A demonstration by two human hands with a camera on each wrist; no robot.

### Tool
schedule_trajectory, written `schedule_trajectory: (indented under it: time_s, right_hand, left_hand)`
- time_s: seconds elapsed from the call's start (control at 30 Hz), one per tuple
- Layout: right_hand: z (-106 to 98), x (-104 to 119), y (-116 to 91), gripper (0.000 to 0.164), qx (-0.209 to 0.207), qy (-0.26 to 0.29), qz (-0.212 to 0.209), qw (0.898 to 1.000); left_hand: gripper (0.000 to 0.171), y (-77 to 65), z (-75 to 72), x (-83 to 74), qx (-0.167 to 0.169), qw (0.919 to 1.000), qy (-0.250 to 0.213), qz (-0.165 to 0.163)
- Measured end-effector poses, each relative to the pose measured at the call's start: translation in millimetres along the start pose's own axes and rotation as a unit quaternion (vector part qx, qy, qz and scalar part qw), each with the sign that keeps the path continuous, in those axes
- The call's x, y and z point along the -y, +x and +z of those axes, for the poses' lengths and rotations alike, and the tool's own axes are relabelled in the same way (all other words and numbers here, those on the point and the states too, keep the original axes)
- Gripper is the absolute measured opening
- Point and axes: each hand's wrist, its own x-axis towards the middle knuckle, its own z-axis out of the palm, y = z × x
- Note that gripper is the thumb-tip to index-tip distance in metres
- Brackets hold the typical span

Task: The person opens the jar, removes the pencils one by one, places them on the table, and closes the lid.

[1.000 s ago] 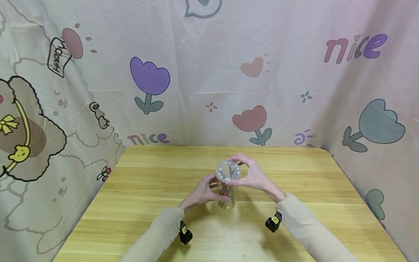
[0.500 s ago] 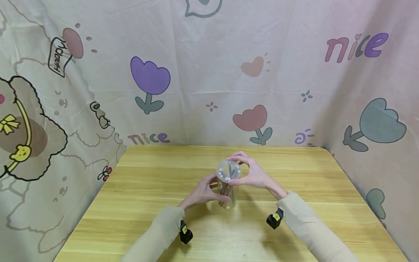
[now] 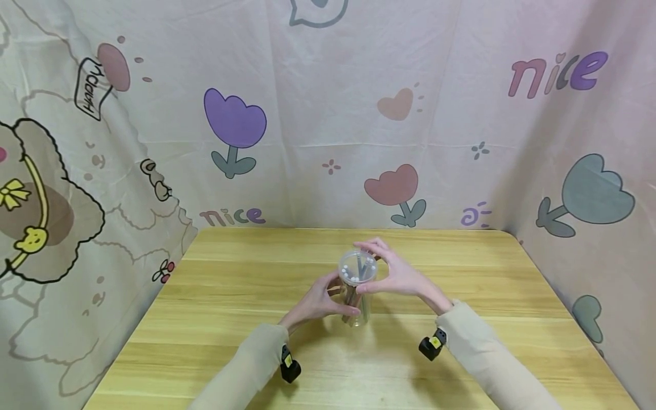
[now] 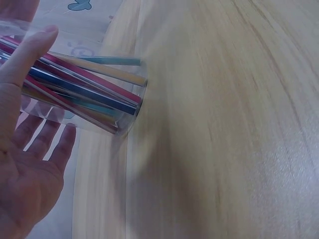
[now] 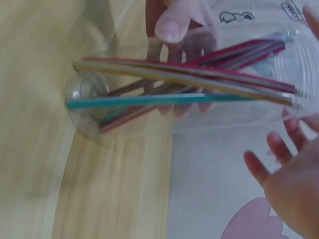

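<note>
1. Container [image 3: 365,300], round and transparent, is seen standing upright on the bench [image 3: 230,285], its long axis vertical, its top turned up toward the head camera and its base down.
2. It is placed about midway between the bench's left and right edges, well apart from both; the far edge is set behind it, with a strip of wood between.
3. By the left wrist camera its base is shown toward the right; by the right wrist camera its base is shown at left and its top at right.
4. Coloured sticks [image 5: 184,80] in red, yellow, blue and teal are held inside, laid mostly lengthwise, some crossed at a slant.
5. The container's side is clamped by the grip of the left hand [image 3: 319,300], the thumb laid across the near face and the fingers behind.
6. The top is framed by the grip of the right hand [image 3: 398,276], thumb nearer and fingers beyond; whether the rim is pinched cannot be told.
7. Broad stretches of bench are left toward both side edges; a printed curtain [image 3: 307,114] is hung beyond the far edge.
</note>
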Motion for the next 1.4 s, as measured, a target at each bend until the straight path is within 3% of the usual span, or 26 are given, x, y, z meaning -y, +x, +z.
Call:
schedule_trajectory:
  time_s: [0.2, 0.47, 1.23, 1.4]
  right_hand:
    - [7.0, 4.1, 1.5, 0.081, -0.049, -0.035, 0.010, 0.998]
    - [7.3, 2.5, 1.9, 0.068, -0.072, -0.036, 0.006, 0.997]
    - [0.0, 2.6, -2.4, 0.078, -0.025, -0.017, -0.023, 0.999]
    - [2.8, 2.2, -0.6, 0.088, -0.027, -0.020, 0.013, 0.999]
  left_hand:
    - [0.083, 0.2, 0.2, 0.2, -0.002, 1.0000, -0.004, -0.002]
    - [0.084, 0.4, 0.4, -1.0, -0.001, 0.9999, -0.004, -0.010]
    - [0.086, -0.7, -0.3, 0.7, 0.000, 1.0000, 0.006, 0.004]
    - [0.085, -0.9, -0.1, 0.8, 0.000, 1.0000, 0.003, 0.009]
